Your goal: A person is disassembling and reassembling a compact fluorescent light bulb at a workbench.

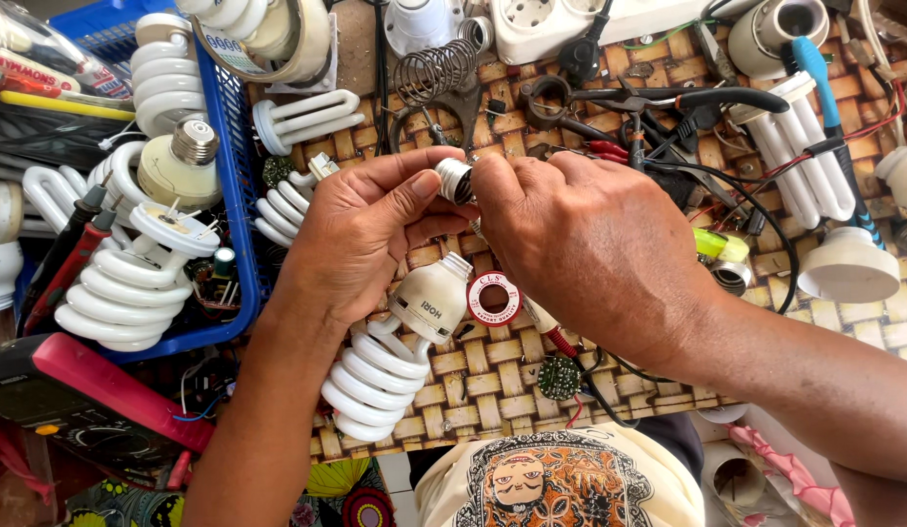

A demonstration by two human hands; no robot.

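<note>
Above the worktop (492,390) centre, both hands, left (361,234) and right (595,254), pinch closed on a metal screw cap (454,181) between their fingertips, its axis roughly level, directly above a spiral bulb (395,361).

The screw cap (455,181) was ribbed, shiny metal. The lamp (390,356) had glossy white glass coils and a smooth, matt plastic base. The mat (492,381) was rough woven cane; the basket (241,195) was blue plastic.
</note>
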